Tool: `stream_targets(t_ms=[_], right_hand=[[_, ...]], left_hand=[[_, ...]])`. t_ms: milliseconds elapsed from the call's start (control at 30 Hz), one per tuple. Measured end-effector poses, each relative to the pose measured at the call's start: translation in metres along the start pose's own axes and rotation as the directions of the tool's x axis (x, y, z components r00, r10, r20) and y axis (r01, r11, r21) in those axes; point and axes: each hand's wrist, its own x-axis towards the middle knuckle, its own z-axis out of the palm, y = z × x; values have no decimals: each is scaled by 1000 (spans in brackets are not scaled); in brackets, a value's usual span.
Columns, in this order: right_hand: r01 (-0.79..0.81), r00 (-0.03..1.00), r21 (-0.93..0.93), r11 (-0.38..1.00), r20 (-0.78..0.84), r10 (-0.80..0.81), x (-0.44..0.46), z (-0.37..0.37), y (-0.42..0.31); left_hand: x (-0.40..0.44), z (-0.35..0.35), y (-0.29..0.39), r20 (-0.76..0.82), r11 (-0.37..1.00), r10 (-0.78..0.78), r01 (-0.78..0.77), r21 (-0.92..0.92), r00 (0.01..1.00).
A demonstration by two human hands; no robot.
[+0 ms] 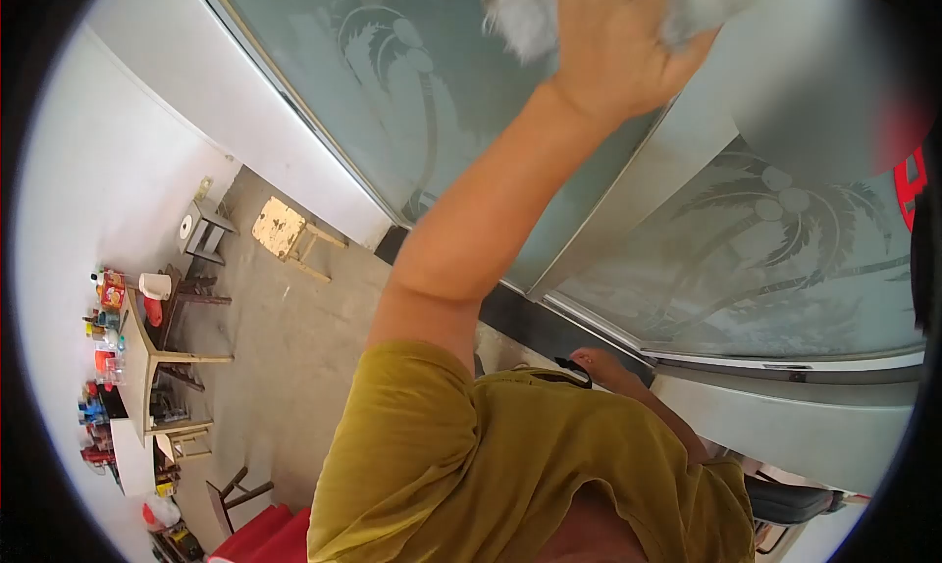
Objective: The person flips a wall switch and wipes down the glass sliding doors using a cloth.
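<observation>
My left hand (623, 48) is raised at the top of the view, its back towards me and its fingers closed over a fluffy white cloth (522, 14). The cloth is against or just before a frosted glass door panel (491, 112) etched with palm trees; I cannot tell whether it touches. The fingertips are cut off by the frame's edge. Down by my waist, my right hand (601, 365) is small and partly hidden behind my shirt. A small black object (572, 369) shows at its fingers, which look curled; its kind is unclear.
A second etched glass panel (756, 259) stands to the right, along a metal floor track (785, 364). On the left are a worn wooden stool (281, 228), a small grey stand (204, 231) and a table (134, 367) with bottles and containers. A black seat (790, 501) is at lower right.
</observation>
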Motion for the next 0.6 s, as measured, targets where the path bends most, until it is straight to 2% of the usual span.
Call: stream_targets(t_ms=[33,100,167,233,300,333,367,400,433,500,533,567,600], right_hand=[[26,999,44,999,-24,-25,1,-3,-2],[20,999,32,999,-27,-19,-8,-1,6],[13,999,15,1000,-36,-12,-17,1,19],[-116,986,-132,984,104,130,-30,10,44],[-75,987,-133,988,132,93,-52,27,92],[-26,987,-128,991,154,46,-59,30,106],[-27,986,-136,990,156,49,-64,25,105],[-94,982,-120,988,154,112,-72,22,105],[-158,974,-100,982,149,172,-75,19,102],[-143,981,-68,987,121,150,-75,18,108],[-125,988,-41,991,87,129,-75,19,112],[-121,988,-41,992,88,124,-70,20,115],[-116,989,-47,992,91,120,-65,21,117]], left_hand=[[-33,-2,6,19,990,-140,139,8,990],[-125,-5,23,-6,947,-321,321,27,947],[-244,-20,64,92,853,-522,519,55,848],[-352,-39,114,222,666,-734,744,50,642],[-387,-41,134,262,389,-875,914,-118,406],[-391,-46,132,303,499,-834,865,59,461],[-384,-46,125,282,549,-820,824,138,499],[-376,-46,119,262,589,-803,778,219,535],[-352,-42,101,171,590,-807,780,209,565],[-297,-33,37,31,676,-736,732,87,676],[-232,-34,11,-30,670,-743,741,-48,669],[-180,-38,-12,-39,739,-674,674,-24,738],[-135,-42,-38,-20,737,-676,674,-59,737]])
